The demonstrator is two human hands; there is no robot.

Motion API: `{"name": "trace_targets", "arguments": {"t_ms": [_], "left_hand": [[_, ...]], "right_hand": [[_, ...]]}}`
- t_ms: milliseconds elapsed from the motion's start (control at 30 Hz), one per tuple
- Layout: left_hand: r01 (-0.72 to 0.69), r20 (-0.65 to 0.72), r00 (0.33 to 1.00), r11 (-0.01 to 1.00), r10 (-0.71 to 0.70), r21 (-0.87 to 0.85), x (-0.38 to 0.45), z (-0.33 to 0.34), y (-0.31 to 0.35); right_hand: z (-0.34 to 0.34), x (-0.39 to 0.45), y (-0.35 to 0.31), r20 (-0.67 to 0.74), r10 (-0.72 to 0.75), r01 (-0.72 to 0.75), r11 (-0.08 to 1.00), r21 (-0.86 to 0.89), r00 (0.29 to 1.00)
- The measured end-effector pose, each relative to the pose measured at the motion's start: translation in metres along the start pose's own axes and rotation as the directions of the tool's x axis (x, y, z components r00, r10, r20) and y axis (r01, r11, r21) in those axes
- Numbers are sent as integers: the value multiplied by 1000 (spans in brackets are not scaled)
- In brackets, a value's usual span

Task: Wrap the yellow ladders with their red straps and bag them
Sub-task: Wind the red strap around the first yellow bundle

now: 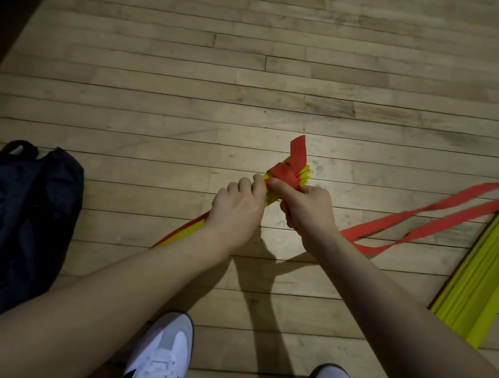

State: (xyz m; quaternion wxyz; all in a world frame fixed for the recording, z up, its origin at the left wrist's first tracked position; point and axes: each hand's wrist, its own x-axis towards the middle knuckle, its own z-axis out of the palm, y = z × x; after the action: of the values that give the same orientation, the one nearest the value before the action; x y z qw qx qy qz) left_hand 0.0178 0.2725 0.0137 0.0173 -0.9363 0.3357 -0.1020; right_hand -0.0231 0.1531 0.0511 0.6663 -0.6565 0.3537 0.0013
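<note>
The only camera sits on my head, looking forward and down, close over my hands and the wooden floor [291,66].

Both hands [274,206] around a strap-wound yellow ladder bundle [288,175] above wooden floor [259,62].

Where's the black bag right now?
In the head view the black bag lies on the wood floor at the left edge, beside the left forearm and left of the left hand.
</note>
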Motion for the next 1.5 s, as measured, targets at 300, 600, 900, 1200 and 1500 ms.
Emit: {"name": "trace_targets", "arguments": {"t_ms": [300,600,900,1200,1500], "left_hand": [[187,347,936,743,65,-643,16,-24,-36],[531,592,791,308,155,-790,12,-30,-29],[138,311,950,930,-27,-339,3,-22,-14],[302,380,920,794,-97,-528,-1,-27,-13],[366,454,882,788,-124,-496,-7,-41,-3]], "right_hand": [[-23,3,5,156,-26,10,995,103,987],[-44,8,12,379,-10,36,997,-62,925],[-32,-1,10,413,-21,100,981,-169,910],[-18,-14,4,237,-35,58,994,-93,971],[-2,-15,-5,128,15,-10,999,-44,992]]}}
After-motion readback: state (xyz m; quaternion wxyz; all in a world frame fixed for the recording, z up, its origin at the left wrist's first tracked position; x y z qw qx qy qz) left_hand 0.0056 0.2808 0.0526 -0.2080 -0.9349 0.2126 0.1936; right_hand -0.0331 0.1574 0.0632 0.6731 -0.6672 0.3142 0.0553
